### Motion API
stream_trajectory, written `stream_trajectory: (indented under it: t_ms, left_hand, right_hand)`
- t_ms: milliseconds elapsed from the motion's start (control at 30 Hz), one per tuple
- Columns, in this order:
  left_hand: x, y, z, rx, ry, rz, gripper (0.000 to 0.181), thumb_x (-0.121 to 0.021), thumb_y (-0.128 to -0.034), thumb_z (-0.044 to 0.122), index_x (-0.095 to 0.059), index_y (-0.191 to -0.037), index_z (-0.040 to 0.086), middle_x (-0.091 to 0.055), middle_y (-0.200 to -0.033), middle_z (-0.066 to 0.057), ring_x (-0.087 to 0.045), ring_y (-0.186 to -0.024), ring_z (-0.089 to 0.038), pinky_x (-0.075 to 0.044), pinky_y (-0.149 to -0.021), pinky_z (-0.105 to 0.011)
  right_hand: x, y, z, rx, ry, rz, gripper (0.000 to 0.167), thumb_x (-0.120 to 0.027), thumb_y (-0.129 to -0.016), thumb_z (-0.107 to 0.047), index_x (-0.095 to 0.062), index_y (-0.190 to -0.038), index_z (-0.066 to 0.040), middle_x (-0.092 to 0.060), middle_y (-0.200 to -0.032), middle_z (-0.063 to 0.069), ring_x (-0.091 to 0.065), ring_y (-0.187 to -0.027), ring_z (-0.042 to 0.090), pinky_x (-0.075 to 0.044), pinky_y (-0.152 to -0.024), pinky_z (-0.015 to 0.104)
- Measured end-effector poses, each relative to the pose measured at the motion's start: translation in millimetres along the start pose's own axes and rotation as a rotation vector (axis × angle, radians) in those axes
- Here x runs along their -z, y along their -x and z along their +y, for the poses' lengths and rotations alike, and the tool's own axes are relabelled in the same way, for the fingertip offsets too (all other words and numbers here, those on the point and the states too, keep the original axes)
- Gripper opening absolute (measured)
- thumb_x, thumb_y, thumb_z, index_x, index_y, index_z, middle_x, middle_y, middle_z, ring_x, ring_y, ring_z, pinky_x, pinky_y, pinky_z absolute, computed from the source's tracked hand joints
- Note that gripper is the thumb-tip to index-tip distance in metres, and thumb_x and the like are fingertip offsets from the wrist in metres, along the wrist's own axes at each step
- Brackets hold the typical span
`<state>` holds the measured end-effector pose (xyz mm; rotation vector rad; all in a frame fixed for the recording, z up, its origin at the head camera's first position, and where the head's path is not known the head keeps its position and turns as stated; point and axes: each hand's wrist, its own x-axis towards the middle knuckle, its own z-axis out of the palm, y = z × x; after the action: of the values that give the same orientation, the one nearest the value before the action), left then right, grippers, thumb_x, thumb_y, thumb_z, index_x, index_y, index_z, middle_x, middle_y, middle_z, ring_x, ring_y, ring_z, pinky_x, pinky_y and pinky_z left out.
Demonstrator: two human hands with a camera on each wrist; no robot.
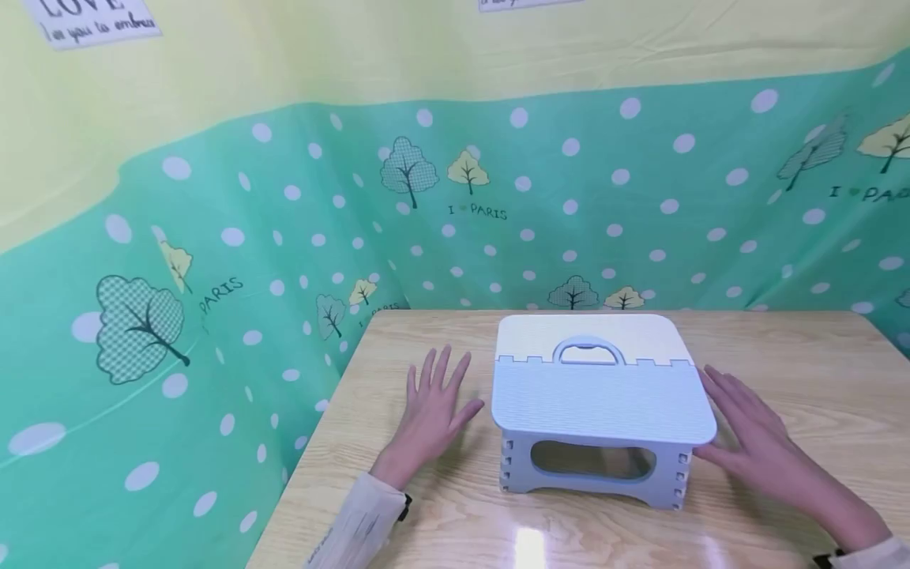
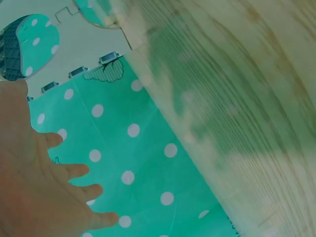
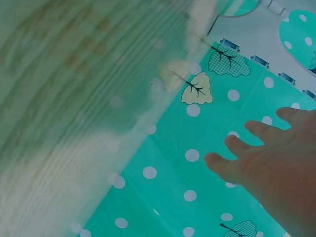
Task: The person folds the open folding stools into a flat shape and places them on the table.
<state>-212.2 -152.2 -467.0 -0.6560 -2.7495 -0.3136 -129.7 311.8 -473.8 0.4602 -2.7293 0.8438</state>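
A folding step stool [image 1: 600, 403] with a white and pale blue ribbed top stands upright, legs unfolded, on the wooden table. An arched carry handle lies in its top, and an oval cutout opens its front leg panel. To its left, my left hand [image 1: 430, 415] is spread with straight fingers, apart from the stool. My right hand [image 1: 757, 438] is at the stool's right side with fingers extended; whether it touches the edge I cannot tell. Both wrist views show a leg panel, in the left one the stool [image 2: 79, 39] near my left hand [image 2: 29, 182], and in the right one my right hand [image 3: 281, 163].
The wood-grain table [image 1: 803, 356] extends on both sides of the stool. Behind and to the left hangs a green and yellow curtain [image 1: 498, 261] with white dots and printed trees, close to the table's back and left edges.
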Motion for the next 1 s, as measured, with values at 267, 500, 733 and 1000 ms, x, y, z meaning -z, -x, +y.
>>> stream_trajectory:
  t_ms: [267,500,733,1000]
  left_hand:
    - [8.5,6.1,12.5,-0.112,0.212,-0.129,0.065,-0.053,-0.1024,0.040,-0.028,-0.157,0.014,-0.040,-0.155,-0.011,-0.037,-0.142,-0.032,-0.028,-0.116,-0.057]
    - [17.6,6.7,30.0,-0.204,0.382,-0.202,0.050,-0.053,-0.1002,0.015,-0.042,-0.148,0.008,-0.056,-0.141,-0.007,-0.054,-0.128,-0.019,-0.045,-0.107,-0.035]
    - [15.1,13.4,43.2,-0.355,0.452,-0.212,0.060,-0.047,-0.0986,0.005,-0.031,-0.155,0.014,-0.060,-0.134,-0.007,-0.060,-0.107,-0.010,-0.053,-0.090,-0.021]
    - [17.6,21.5,46.5,-0.321,0.520,-0.291,0.055,-0.046,-0.0969,0.004,-0.038,-0.151,0.014,-0.062,-0.127,-0.003,-0.061,-0.102,-0.007,-0.053,-0.083,-0.015]
  right_hand:
    - [3,2.1,-11,-0.098,-0.208,-0.136,0.101,-0.079,-0.086,-0.030,-0.012,-0.161,-0.022,-0.030,-0.156,0.027,-0.032,-0.139,0.010,-0.045,-0.104,0.036]
    - [3,1.4,-25,-0.139,-0.321,-0.252,0.105,-0.082,-0.081,-0.023,-0.013,-0.159,-0.004,-0.034,-0.153,0.030,-0.049,-0.130,0.036,-0.054,-0.093,0.040]
    - [-2,4.8,-28,-0.117,-0.417,-0.312,0.094,-0.077,-0.078,-0.008,-0.022,-0.154,0.005,-0.041,-0.146,0.032,-0.050,-0.127,0.033,-0.052,-0.091,0.023]
    - [-6,12.8,-36,-0.062,-0.495,-0.301,0.089,-0.079,-0.082,-0.015,-0.027,-0.154,0.000,-0.043,-0.146,0.028,-0.038,-0.119,-0.017,-0.052,-0.091,0.023]
